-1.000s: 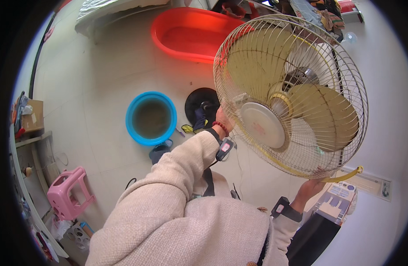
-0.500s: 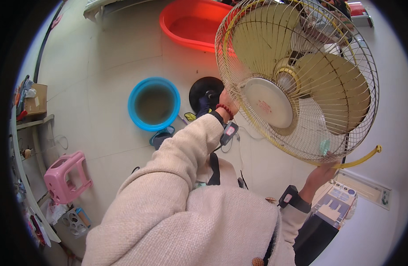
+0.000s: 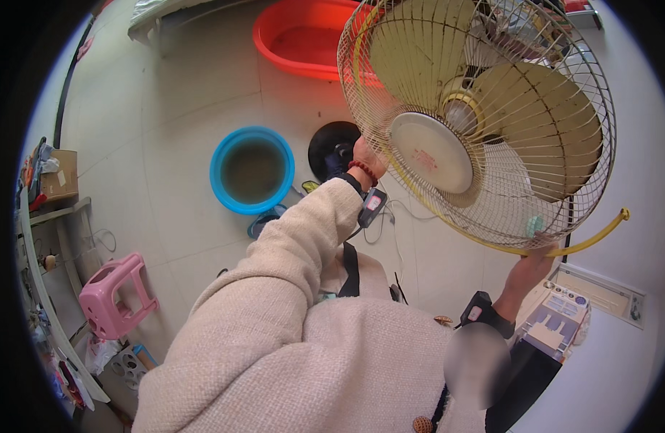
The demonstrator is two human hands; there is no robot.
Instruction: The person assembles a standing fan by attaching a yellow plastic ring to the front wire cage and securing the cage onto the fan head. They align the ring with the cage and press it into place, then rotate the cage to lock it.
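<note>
A large standing fan's head fills the upper right, with its wire guard (image 3: pixel 600 166), cream blades (image 3: pixel 545 123) and round white centre plate (image 3: pixel 431 153). My left hand (image 3: pixel 368 157) is closed at the guard's left edge; its fingers are partly hidden behind the wires. A yellow rim strip (image 3: pixel 600 242) runs along the guard's lower edge, one end sticking out to the right. Beneath that strip, my right hand (image 3: pixel 531 270) reaches up, its fingers partly covered by strip and wires. A small light-green cloth-like piece (image 3: pixel 535 225) shows through the mesh at its fingertips.
A blue basin (image 3: pixel 215 169) of murky water and a black round base (image 3: pixel 324 148) are on the tiled floor. Behind them lies a red tub (image 3: pixel 275 54). A pink stool (image 3: pixel 105 307) and cluttered shelf (image 3: pixel 58 216) stand left; a white wall (image 3: pixel 639 108) is right.
The fan head has shifted slightly left and up in view. My right hand has moved slightly right and up along the rim. My left hand keeps its hold.
</note>
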